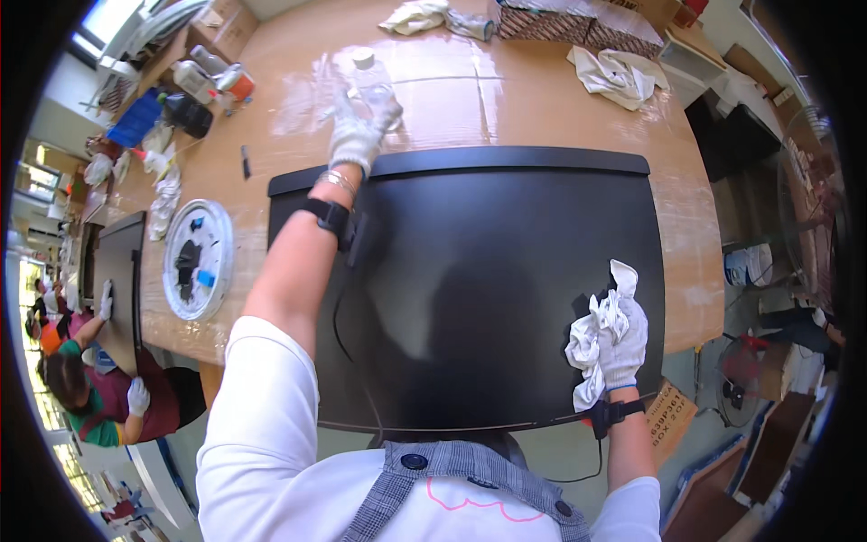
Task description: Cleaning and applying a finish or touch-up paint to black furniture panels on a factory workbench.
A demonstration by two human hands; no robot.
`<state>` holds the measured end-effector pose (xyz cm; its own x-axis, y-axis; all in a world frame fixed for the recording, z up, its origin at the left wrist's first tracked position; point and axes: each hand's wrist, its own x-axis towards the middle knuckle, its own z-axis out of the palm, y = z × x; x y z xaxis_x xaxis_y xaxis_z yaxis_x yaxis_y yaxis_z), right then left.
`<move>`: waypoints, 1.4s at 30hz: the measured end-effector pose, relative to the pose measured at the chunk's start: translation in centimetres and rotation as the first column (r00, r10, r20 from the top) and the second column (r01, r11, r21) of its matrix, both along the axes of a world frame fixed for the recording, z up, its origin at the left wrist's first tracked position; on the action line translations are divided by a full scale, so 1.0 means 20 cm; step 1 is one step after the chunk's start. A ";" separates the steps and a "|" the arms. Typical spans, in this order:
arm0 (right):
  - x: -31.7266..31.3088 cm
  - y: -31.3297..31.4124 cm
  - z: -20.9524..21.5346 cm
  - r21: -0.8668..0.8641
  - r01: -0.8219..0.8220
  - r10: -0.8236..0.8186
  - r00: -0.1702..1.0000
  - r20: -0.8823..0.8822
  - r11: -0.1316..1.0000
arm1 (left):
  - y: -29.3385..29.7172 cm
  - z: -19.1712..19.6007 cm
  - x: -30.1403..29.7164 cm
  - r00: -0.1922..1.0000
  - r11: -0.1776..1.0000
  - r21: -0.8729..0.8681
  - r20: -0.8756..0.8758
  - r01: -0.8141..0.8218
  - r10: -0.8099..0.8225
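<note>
A large black panel (pixel 506 244) with a raised lip along its far edge lies in front of me. My left hand (pixel 355 135), in a white glove, reaches past that lip with fingers spread around the near side of a clear bottle (pixel 370 74) with a white cap. Whether the fingers touch the bottle is hard to make out. On the panel's right part, my gloved right hand (pixel 629 343) is closed on a crumpled white cloth (pixel 589 350), pressed to the surface.
A round white tray (pixel 226 262) with dark smears and blue pieces sits left on the table (pixel 524 99). Bottles (pixel 192 81) and a blue bin (pixel 135 117) stand far left. Another white cloth (pixel 616 77) lies far right. A co-worker (pixel 135 402) works at a panel on the left.
</note>
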<state>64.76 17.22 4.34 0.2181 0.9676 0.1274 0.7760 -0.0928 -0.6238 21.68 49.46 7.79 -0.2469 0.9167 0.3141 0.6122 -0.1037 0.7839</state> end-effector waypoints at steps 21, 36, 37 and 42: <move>0.02 0.05 -0.06 0.159 -0.134 0.137 0.991 -0.009 0.978 | -1.43 0.41 -0.02 0.656 0.798 0.016 0.559 0.603 -0.507; 0.10 0.04 -0.07 0.194 -0.352 0.339 0.936 0.093 0.916 | -2.80 -0.08 0.62 0.995 0.758 -0.652 -0.071 0.006 -0.070; 0.10 0.04 -0.07 0.165 -0.334 0.326 0.942 0.074 0.928 | -2.79 -0.07 0.66 0.988 0.741 -0.672 -0.125 -0.020 -0.087; 0.12 0.05 -0.11 0.249 -0.349 0.324 0.936 0.138 0.903 | -2.74 -0.03 0.77 0.939 0.654 -0.755 -0.253 -0.041 -0.234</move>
